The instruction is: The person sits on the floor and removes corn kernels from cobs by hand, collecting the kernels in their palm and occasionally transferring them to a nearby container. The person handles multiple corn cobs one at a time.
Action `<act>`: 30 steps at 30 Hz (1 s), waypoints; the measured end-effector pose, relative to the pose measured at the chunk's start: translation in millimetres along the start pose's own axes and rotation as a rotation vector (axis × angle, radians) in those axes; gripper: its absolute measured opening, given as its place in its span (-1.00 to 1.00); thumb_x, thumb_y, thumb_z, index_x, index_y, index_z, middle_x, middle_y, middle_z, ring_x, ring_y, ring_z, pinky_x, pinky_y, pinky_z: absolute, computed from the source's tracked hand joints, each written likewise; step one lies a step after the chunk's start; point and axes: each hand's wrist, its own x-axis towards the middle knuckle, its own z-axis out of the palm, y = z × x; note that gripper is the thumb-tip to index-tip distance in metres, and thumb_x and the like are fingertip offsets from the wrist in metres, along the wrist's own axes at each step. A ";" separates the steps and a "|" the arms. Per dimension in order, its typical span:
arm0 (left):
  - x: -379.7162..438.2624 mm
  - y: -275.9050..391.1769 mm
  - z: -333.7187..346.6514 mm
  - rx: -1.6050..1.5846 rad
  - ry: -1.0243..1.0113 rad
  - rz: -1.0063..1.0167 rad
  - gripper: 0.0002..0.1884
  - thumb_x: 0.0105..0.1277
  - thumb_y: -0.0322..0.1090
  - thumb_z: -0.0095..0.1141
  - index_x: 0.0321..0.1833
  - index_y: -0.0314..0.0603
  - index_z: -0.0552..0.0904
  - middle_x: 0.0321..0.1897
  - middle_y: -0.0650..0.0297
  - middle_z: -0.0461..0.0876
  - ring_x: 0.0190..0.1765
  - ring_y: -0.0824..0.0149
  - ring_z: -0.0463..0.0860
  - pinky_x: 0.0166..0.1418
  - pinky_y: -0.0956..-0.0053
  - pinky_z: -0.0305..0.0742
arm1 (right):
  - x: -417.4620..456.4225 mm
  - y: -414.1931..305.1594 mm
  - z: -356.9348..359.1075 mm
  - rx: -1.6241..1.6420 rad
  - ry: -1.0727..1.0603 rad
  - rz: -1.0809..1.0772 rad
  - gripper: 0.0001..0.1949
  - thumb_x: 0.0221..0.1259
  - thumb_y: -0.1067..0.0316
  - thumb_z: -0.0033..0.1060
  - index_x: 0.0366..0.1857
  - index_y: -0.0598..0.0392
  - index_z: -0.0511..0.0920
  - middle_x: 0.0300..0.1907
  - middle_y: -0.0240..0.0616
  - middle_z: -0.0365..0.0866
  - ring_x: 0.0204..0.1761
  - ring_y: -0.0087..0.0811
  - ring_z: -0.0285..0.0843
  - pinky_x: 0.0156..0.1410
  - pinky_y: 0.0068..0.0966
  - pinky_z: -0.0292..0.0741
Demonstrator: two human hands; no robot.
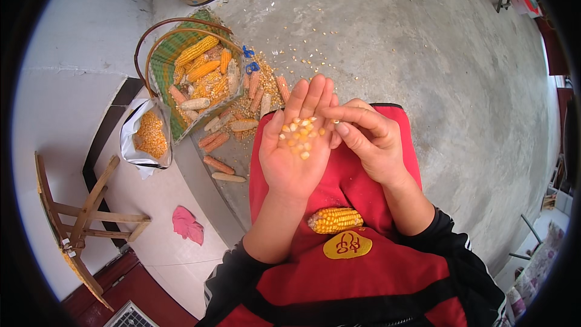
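Observation:
Palm up over my lap, my left hand [297, 145] is spread out flat with loose corn kernels [300, 135] resting on it. Beside its fingers, my right hand [374, 138] pinches a single corn kernel [336, 121] between thumb and forefinger. An ear of yellow corn [336, 220] lies across the red apron [363, 277] on my lap, its kernels partly stripped at the left end. Both hands are above the apron, clear of that ear.
A green woven basket [159, 72] at upper left holds corn ears and bare cobs. More cobs [218, 164] and scattered kernels lie on the concrete floor [454, 54]. Left of these are a kernel-filled bag [152, 136], a pink cloth [188, 225] and a folded wooden stool [86, 213].

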 end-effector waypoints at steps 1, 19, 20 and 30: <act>-0.1 -0.2 0.0 -0.006 0.004 0.001 -0.49 0.42 -0.21 -0.28 0.36 -0.34 0.29 0.42 0.01 0.18 0.52 0.13 0.02 0.57 0.22 -0.18 | 0.0 -0.3 0.3 -0.014 0.001 -0.009 -0.77 0.30 0.56 0.02 -0.01 0.24 0.58 -0.23 -0.28 0.52 -0.30 -0.58 0.55 -0.16 -0.65 0.52; -2.1 -3.4 2.8 -0.034 0.016 -0.067 -0.47 0.44 -0.18 -0.32 0.38 -0.38 0.24 0.43 -0.02 0.14 0.51 0.09 0.01 0.56 0.23 -0.13 | 3.0 -3.5 8.9 -0.552 0.228 -0.278 -0.82 0.12 0.63 0.16 -0.21 0.19 0.62 -0.35 -0.30 0.53 -0.34 -0.51 0.52 -0.28 -0.62 0.46; -1.7 -4.0 3.1 -0.001 0.013 -0.076 -0.46 0.44 -0.17 -0.33 0.39 -0.38 0.22 0.44 -0.02 0.12 0.52 0.09 0.00 0.56 0.24 -0.14 | 4.4 -7.0 12.2 -0.567 0.228 -0.287 -0.82 0.11 0.63 0.17 -0.21 0.19 0.62 -0.34 -0.30 0.53 -0.34 -0.50 0.52 -0.29 -0.61 0.47; -1.9 -3.4 9.4 -0.034 0.065 -0.060 -0.44 0.44 -0.15 -0.35 0.41 -0.39 0.18 0.46 -0.05 0.05 0.53 0.06 -0.06 0.56 0.22 -0.16 | 2.4 -6.9 9.5 -0.622 0.131 -0.285 -0.76 -0.10 0.62 0.35 -0.29 0.13 0.61 -0.33 -0.28 0.52 -0.37 -0.46 0.51 -0.34 -0.59 0.46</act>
